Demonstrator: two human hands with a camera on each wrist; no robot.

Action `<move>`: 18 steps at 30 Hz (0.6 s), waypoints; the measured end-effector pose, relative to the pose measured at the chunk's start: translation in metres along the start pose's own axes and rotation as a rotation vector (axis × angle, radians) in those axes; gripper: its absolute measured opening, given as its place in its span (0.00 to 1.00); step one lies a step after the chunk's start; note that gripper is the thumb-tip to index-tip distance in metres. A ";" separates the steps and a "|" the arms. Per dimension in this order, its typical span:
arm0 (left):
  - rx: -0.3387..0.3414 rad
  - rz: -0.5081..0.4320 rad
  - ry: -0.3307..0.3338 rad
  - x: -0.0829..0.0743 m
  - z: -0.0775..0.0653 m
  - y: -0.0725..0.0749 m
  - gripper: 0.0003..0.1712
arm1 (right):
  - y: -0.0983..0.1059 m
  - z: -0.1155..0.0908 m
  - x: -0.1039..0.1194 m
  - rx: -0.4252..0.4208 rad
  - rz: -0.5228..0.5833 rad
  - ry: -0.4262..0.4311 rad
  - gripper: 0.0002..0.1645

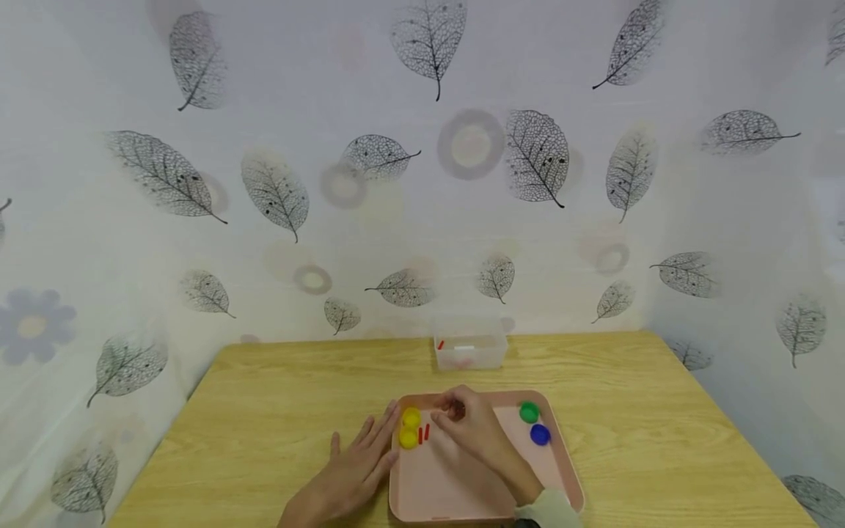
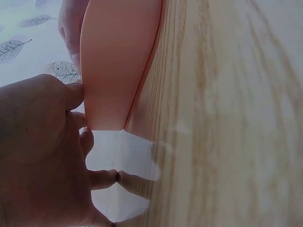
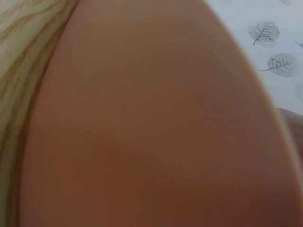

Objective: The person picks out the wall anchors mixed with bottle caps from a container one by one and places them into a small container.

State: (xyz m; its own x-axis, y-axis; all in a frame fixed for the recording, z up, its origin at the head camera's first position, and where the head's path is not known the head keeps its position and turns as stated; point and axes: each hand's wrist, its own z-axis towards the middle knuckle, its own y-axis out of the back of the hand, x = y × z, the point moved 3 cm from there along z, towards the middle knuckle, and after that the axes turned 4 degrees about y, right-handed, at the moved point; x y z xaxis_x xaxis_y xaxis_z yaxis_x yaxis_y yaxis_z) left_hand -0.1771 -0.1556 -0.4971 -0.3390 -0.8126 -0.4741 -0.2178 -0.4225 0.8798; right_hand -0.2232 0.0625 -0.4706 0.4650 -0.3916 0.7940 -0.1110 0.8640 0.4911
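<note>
A pink tray (image 1: 449, 484) lies on the table with two yellow round caps (image 1: 409, 438) by its left rim. Beside them are two short red sticks (image 1: 426, 431), side by side and roughly parallel. My left hand (image 1: 356, 469) has its fingers spread, the fingertips at the tray's left edge; the left wrist view shows the thumb against the tray's outer wall. Over the upper middle of the tray my right hand (image 1: 478, 429) bends its fingers close together. Whether something small is between those fingertips is hidden. The right wrist view shows mostly the tray's wall.
Green (image 1: 529, 412) and blue (image 1: 540, 435) round caps sit at the tray's right side. Behind the tray stands a clear plastic box (image 1: 470, 357) with a red stick in it. A leaf-patterned cloth (image 1: 396, 220) hangs behind the wooden table (image 1: 297, 389).
</note>
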 end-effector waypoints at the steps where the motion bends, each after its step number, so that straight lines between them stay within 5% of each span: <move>1: -0.002 0.002 0.000 0.000 0.000 0.000 0.33 | -0.001 0.000 0.000 0.008 0.002 -0.003 0.09; 9: -0.006 -0.005 0.006 0.001 0.000 0.001 0.33 | -0.012 0.001 -0.009 0.087 0.000 0.034 0.07; 18: -0.024 0.004 -0.026 -0.002 0.000 0.002 0.33 | -0.019 -0.001 -0.018 0.100 -0.125 0.064 0.07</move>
State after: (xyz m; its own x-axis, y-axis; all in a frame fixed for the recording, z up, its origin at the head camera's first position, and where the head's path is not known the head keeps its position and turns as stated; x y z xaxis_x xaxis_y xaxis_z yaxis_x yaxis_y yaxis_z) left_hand -0.1766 -0.1552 -0.4950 -0.3633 -0.8037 -0.4713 -0.1950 -0.4290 0.8820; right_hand -0.2282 0.0540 -0.4946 0.5349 -0.4702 0.7020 -0.1340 0.7731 0.6200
